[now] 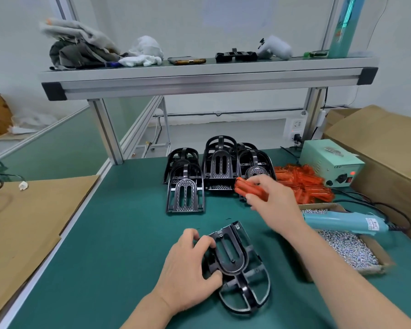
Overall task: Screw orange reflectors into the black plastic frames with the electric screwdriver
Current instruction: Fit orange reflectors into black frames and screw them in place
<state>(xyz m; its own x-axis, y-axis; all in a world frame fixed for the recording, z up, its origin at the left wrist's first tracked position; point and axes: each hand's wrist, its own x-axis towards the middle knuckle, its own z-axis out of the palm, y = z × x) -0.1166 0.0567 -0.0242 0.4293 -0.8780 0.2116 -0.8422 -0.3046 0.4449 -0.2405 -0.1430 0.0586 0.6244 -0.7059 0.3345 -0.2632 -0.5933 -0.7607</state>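
Our left hand [190, 267] curls around the black frame [233, 257], which lies flat on the green desk [119, 233]. Our right hand [273, 200] clutches a few orange reflectors [248, 189] above the desk, and the screwdriver [342, 222] lies nearby.

We read only "LED", on the pale green metal power box [330, 162]; the red label on the light blue electric screwdriver [342, 222] is illegible.

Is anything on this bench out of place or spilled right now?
Nothing looks spilled or broken. One oddity: the blue electric screwdriver lies across the open box of screws at the right, not on the mat. The orange reflectors behind it sit in a loose heap.
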